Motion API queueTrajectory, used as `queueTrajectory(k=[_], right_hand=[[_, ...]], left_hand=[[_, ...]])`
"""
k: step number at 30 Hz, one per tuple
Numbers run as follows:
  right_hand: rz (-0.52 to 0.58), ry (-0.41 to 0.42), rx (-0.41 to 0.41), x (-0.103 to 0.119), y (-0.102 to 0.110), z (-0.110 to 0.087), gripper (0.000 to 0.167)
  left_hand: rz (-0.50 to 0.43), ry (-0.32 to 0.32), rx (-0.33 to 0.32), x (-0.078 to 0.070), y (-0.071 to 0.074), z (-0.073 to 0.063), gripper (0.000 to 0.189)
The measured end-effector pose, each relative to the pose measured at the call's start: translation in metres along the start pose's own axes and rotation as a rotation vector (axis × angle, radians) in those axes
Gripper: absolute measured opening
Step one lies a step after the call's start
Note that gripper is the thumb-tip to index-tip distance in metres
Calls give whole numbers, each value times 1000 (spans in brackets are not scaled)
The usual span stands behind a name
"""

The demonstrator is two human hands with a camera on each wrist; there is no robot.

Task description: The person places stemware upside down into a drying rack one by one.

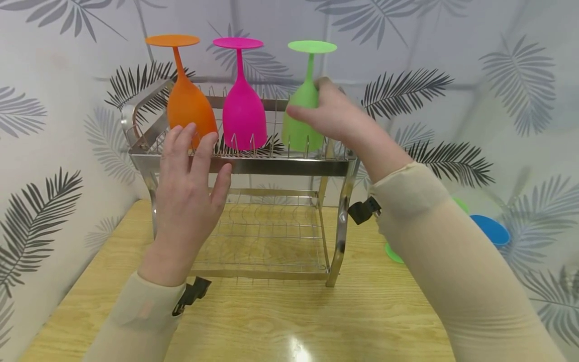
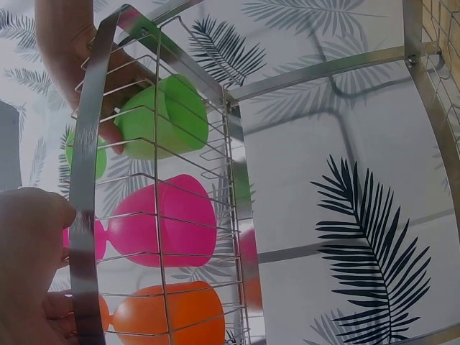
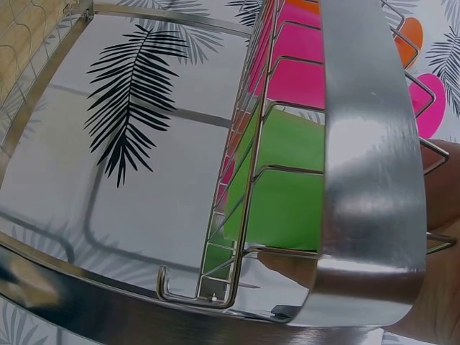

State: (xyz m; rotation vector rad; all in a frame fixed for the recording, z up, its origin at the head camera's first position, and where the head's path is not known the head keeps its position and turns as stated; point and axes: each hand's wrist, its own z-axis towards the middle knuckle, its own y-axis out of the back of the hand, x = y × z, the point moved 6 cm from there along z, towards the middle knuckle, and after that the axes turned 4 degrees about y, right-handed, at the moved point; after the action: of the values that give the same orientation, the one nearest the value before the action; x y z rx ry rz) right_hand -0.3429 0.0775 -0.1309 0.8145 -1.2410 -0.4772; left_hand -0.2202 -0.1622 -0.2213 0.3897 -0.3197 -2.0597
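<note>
Three plastic goblets stand upside down in a row on the upper tier of a metal dish rack (image 1: pixel 289 167): orange (image 1: pixel 192 108) on the left, pink (image 1: pixel 244 113) in the middle, green (image 1: pixel 300 130) on the right. My right hand (image 1: pixel 336 113) grips the green goblet's bowl from the right, thumb in front. In the left wrist view the green goblet's bowl (image 2: pixel 169 118) sits inside the wire basket. My left hand (image 1: pixel 185 186) is raised before the rack's front bar, fingers spread, fingertips overlapping the orange goblet's lower bowl.
The rack's lower wire tier (image 1: pixel 271 236) is below, on a wooden table (image 1: pixel 271 317). Partly behind my right sleeve are a blue cup-like rim (image 1: pixel 490 230) and a green disc-shaped base (image 1: pixel 393 254). A leaf-patterned backdrop (image 1: pixel 452 60) rises close behind the rack.
</note>
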Motion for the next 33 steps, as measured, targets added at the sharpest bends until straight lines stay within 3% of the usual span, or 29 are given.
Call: queueTrajectory(k=[20, 33], right_hand=[[-8, 3, -13, 2, -1, 1, 87], [0, 15, -25, 1, 0, 0, 93]], left_hand=[[5, 5, 4, -2, 1, 1, 49], [-4, 5, -1, -2, 1, 1, 48]])
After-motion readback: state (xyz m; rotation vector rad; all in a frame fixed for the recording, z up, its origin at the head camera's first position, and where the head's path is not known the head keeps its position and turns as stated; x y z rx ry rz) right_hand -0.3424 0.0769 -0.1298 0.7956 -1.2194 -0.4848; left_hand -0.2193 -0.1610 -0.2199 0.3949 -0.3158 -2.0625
